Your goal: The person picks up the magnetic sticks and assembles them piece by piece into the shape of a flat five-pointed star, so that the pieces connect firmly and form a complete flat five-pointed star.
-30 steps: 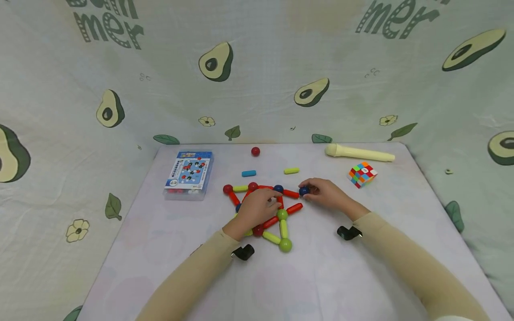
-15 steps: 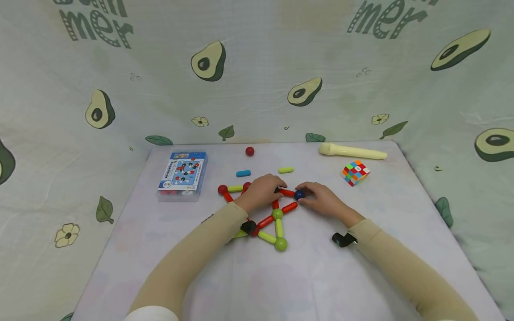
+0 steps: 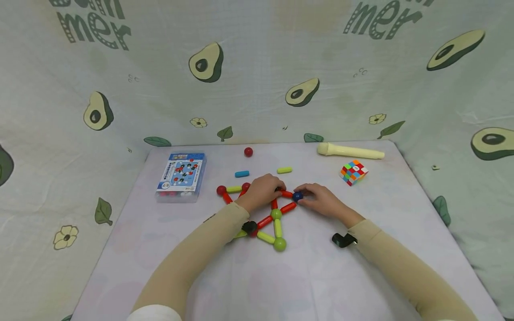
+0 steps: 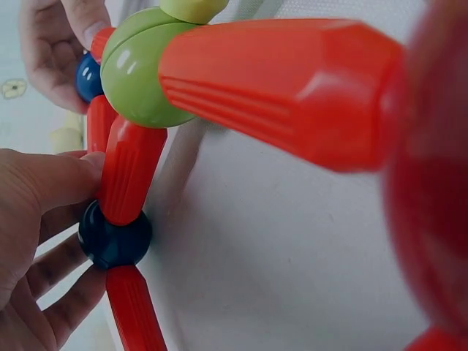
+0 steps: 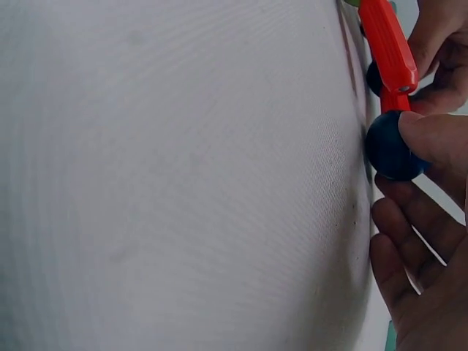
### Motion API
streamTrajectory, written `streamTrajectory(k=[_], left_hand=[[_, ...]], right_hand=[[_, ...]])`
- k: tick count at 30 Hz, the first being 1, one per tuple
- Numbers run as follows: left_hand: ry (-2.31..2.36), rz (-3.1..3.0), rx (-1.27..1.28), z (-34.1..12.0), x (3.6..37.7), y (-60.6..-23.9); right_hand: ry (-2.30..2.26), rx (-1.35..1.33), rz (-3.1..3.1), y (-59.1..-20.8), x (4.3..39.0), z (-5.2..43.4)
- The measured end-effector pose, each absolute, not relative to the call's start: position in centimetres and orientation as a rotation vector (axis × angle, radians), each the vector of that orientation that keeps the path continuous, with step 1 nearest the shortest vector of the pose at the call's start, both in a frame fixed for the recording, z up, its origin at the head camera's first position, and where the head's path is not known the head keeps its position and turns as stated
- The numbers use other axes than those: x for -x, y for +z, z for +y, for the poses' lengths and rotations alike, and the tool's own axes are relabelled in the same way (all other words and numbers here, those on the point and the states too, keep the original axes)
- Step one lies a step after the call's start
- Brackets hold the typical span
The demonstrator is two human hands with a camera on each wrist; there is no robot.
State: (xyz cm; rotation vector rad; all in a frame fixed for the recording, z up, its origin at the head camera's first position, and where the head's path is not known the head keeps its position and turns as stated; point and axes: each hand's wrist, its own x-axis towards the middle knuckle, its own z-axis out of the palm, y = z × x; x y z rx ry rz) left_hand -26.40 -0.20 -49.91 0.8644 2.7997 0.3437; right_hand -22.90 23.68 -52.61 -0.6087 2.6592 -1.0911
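Note:
A flat frame of red and yellow-green rods joined by balls lies on the table in the head view; its green ball point(image 3: 275, 214) and lower green ball point(image 3: 279, 244) show plainly. My left hand point(image 3: 262, 192) holds the frame's top blue ball point(image 4: 115, 234), with the thumb against a red rod point(image 4: 133, 172). My right hand point(image 3: 321, 200) pinches another dark blue ball point(image 3: 297, 196) between thumb and fingers. That ball touches the end of a red rod point(image 3: 286, 194) running from the left hand. Another red rod point(image 3: 288, 207) points toward it, its end apart. The left forearm hides part of the frame.
Behind the frame lie a red ball point(image 3: 248, 152), a blue rod point(image 3: 242, 174) and a yellow-green rod point(image 3: 284, 170). A boxed set point(image 3: 180, 177) stands at left. A puzzle cube point(image 3: 354, 172) and a pale-yellow toy microphone point(image 3: 350, 151) lie at right.
My left hand has moved forward over the frame and taken hold of its top blue ball. The ball in my right hand now meets the red rod's end. The head view has shifted slightly.

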Motion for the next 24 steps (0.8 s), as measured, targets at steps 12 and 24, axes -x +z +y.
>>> streamTrajectory(k=[12,24], left_hand=[[0.531,2.863,-0.831,-0.4,23.2,-49.1],[0.528,2.936,-0.808,-0.3,19.6,-50.5]], right_hand=[[-1.111,0.633,2.665,-52.6,22.6,23.7],[-1.108,0.622,2.677,-52.8,22.4,23.7]])
